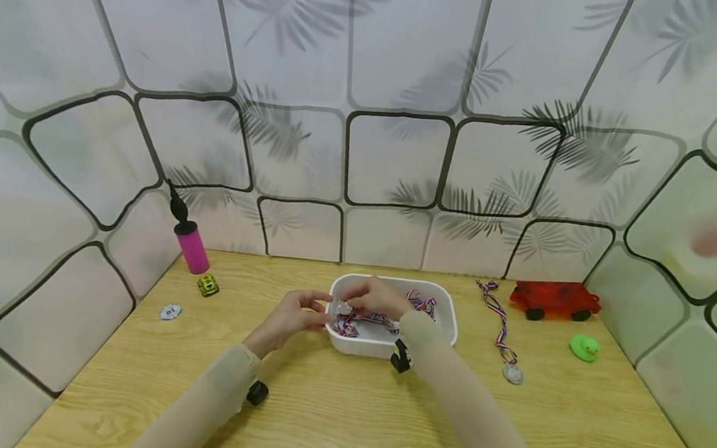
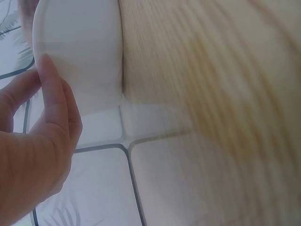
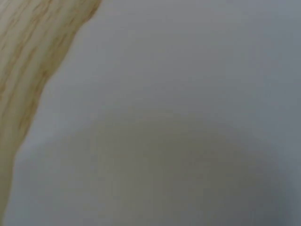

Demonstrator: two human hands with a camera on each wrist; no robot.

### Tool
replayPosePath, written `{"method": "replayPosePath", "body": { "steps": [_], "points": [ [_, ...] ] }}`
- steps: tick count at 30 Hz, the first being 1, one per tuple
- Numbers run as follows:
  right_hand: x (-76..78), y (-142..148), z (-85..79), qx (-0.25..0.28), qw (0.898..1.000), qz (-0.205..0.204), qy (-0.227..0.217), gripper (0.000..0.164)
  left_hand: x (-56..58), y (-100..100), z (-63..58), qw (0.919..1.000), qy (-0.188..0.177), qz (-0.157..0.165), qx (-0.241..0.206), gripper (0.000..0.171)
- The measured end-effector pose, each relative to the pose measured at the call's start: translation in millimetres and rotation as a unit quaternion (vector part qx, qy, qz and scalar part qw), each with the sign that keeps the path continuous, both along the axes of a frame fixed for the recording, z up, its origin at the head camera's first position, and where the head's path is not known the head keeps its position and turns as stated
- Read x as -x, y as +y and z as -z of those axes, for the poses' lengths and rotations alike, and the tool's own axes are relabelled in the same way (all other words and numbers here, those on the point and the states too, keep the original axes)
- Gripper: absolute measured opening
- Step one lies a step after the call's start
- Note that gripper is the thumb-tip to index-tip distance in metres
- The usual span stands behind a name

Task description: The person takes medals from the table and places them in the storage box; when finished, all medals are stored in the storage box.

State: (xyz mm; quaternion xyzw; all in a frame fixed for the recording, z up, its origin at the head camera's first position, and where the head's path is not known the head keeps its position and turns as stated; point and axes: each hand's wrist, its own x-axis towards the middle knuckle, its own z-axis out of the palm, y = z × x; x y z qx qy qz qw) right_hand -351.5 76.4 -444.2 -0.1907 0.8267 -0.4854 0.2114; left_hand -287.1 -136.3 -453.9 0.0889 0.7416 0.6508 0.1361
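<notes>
A white plastic bin (image 1: 367,347) stands on the table, holding medals with striped red, white and blue ribbons (image 1: 423,304). My left hand (image 1: 291,316) holds its left end; the left wrist view shows the fingers (image 2: 55,101) at the rim, one fingertip against the outer wall (image 2: 84,52). Reaching over the bin, my right hand (image 1: 379,298) pinches a silver medal (image 1: 344,309) near the left inside. Its fingertips are partly hidden. Only blurred white surface and a strip of wood fill the right wrist view.
Right of the bin lies another silver medal (image 1: 513,373) with its ribbon stretched out. Beyond it are a red toy car (image 1: 555,299) and a green rubber duck (image 1: 584,348). On the left are a pink and black pump (image 1: 193,248), a yellow toy car (image 1: 208,285) and a poker chip (image 1: 170,312).
</notes>
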Motion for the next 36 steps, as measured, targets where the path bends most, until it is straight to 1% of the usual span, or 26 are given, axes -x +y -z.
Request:
{"method": "replayPosePath", "body": {
  "steps": [3,7,10,17,21,27,33,36],
  "points": [
    [-1.2,1.1,-2.1,-0.009,1.0,-0.006,0.007,0.026,-0.1,-0.3,-0.6,1.0,-0.001,-0.001,-0.001,0.046],
    [-0.8,2.5,-0.9,0.0,1.0,-0.023,0.014,0.029,0.2,-0.3,-0.6,1.0,-0.001,0.0,-0.006,0.046],
    [-0.1,2.6,1.1,0.01,0.999,-0.03,0.008,0.03,0.4,0.1,-0.3,1.0,0.0,0.0,-0.008,0.046],
    [1.2,1.4,2.4,0.032,0.999,-0.023,-0.016,0.035,1.4,0.5,0.3,0.9999,-0.001,-0.002,-0.011,0.046],
    [2.2,0.4,4.2,0.035,0.999,-0.026,-0.014,0.035,1.5,0.0,-0.2,0.9999,-0.002,-0.001,-0.01,0.046],
    [3.8,-0.8,7.0,0.018,0.999,-0.034,0.002,0.033,1.3,-0.2,-0.9,1.0,-0.006,0.0,-0.001,0.046],
    [2.3,-3.1,6.2,-0.021,0.999,-0.029,0.019,0.034,1.8,-0.4,0.2,1.0,-0.009,-0.002,-0.003,0.046],
    [1.6,-4.5,7.3,-0.028,0.999,-0.023,0.022,0.033,1.8,-0.2,0.5,0.9999,-0.01,-0.004,-0.005,0.046]
  ]
}}
